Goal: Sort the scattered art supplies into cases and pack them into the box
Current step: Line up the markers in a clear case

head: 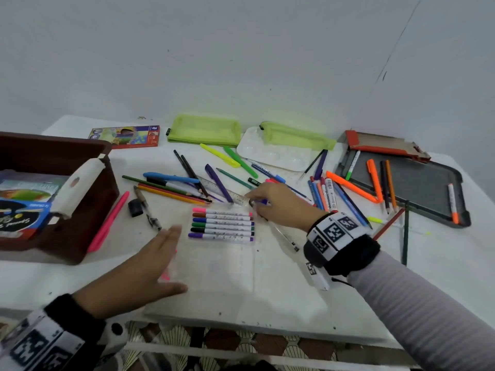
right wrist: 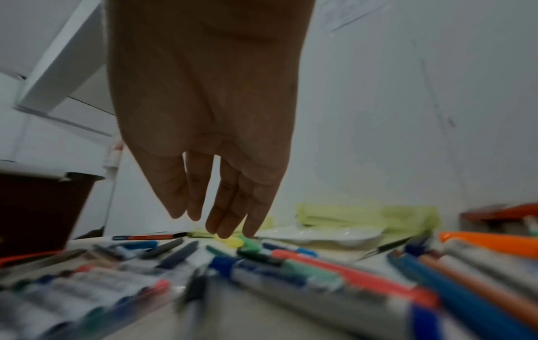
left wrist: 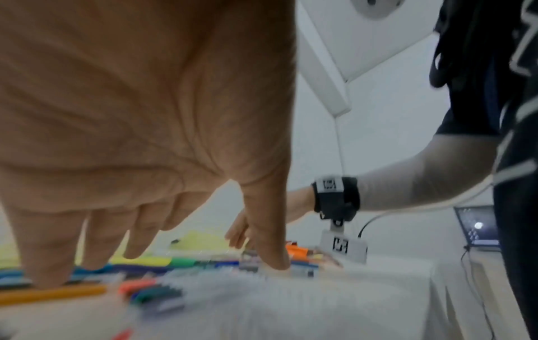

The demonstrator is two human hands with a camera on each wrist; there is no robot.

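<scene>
Clear marker case point(head: 222, 226) lies flat mid-tabletop point(head: 281, 285), six markers lined up inside, likely for easy filling. Left hand point(head: 150, 266) hovers flat-fingered at its near-left corner, probably to steady it. Right hand point(head: 278, 204) reaches the loose pens; whether it pinches one I cannot tell. Brown box point(head: 88, 210) waits left.

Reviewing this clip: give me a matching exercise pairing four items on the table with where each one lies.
Items:
1. white plastic paint palette
2. coloured pencil box
3. long pink highlighter pen
4. row of six white markers

Places:
A. beside the brown plastic box
B. between the two hands
C. under one end of a green mesh pouch
D. behind the brown box, near the wall

Pairs: 1-C, 2-D, 3-A, 4-B
</scene>
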